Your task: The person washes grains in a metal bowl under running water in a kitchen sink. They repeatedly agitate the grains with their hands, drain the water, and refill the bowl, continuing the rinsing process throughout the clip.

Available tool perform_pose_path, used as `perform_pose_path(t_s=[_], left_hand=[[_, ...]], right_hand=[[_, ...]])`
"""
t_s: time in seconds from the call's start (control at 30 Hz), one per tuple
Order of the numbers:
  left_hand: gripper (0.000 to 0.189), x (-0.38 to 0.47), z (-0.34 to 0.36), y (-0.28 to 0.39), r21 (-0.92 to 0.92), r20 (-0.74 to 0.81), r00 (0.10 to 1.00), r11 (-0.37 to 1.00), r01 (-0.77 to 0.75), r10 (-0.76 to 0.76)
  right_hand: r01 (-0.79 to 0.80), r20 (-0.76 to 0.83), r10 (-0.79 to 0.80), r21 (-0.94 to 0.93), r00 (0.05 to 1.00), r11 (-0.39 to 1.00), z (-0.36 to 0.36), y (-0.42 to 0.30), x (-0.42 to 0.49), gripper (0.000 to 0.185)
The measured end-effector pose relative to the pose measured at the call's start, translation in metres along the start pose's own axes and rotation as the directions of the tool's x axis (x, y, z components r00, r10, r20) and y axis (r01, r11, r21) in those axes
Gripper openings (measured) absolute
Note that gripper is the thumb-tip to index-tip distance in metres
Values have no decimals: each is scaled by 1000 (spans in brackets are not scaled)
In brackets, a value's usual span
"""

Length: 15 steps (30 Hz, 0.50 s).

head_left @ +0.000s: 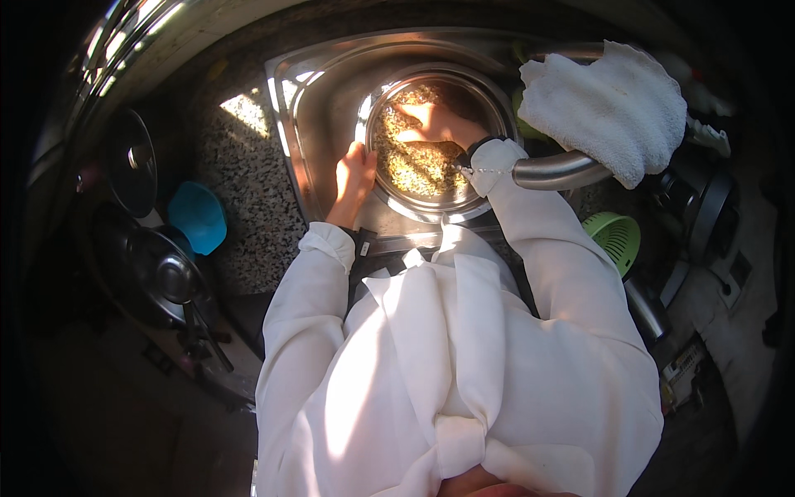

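A round metal bowl (456,214) stands in a stainless steel sink (329,102). Yellowish-brown grain-like bits (413,168) in liquid lie inside it, partly in bright sunlight. My left hand (356,171) is at the bowl's left side, its fingers at the rim; whether they grip it is hard to tell. Down in the bowl is my right hand (435,123), its fingers spread among the bits. A curved metal faucet (559,171) reaches over my right wrist, and a thin stream of water falls from its end into the bowl. A white cloth (608,109) hangs over the faucet.
Left of the sink is a speckled stone counter (254,217) with a blue plastic bowl (197,217). Further left are a glass lid (133,163), a metal pan (146,267) and a metal ladle (175,278). A green plastic colander (615,239) sits beside my right sleeve.
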<state>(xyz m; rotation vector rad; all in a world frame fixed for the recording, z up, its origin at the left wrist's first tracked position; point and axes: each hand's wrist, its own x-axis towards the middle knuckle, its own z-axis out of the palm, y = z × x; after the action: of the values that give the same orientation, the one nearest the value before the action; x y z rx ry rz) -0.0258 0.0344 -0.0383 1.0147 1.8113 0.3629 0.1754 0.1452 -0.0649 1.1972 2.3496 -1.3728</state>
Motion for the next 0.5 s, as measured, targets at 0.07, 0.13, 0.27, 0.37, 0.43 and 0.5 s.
perform_pose_path(t_s=[0.07,0.13,0.27,0.37,0.43,0.5], left_hand=[[19,-2,0,2,-43,-9,1000,999,17,-17],[19,-4,-1,6,-53,-12,999,998,29,-30],[20,-8,-1,10,-71,6,997,995,76,-76],[18,-8,-3,12,64,-21,1000,998,-9,10],[17,-8,-3,14,95,-20,999,995,-23,25],[18,-11,-3,16,17,5,999,998,54,-54]], right_hand=[[37,13,-36,-117,999,992,13,-2,-2,79],[12,50,-10,-45,999,999,28,-3,-13,74],[-1,124,10,-74,992,997,43,8,-44,69],[5,155,16,-137,988,991,42,19,-65,65],[26,147,5,-210,989,977,32,26,-75,63],[93,153,-40,-351,987,932,15,31,-82,60]])
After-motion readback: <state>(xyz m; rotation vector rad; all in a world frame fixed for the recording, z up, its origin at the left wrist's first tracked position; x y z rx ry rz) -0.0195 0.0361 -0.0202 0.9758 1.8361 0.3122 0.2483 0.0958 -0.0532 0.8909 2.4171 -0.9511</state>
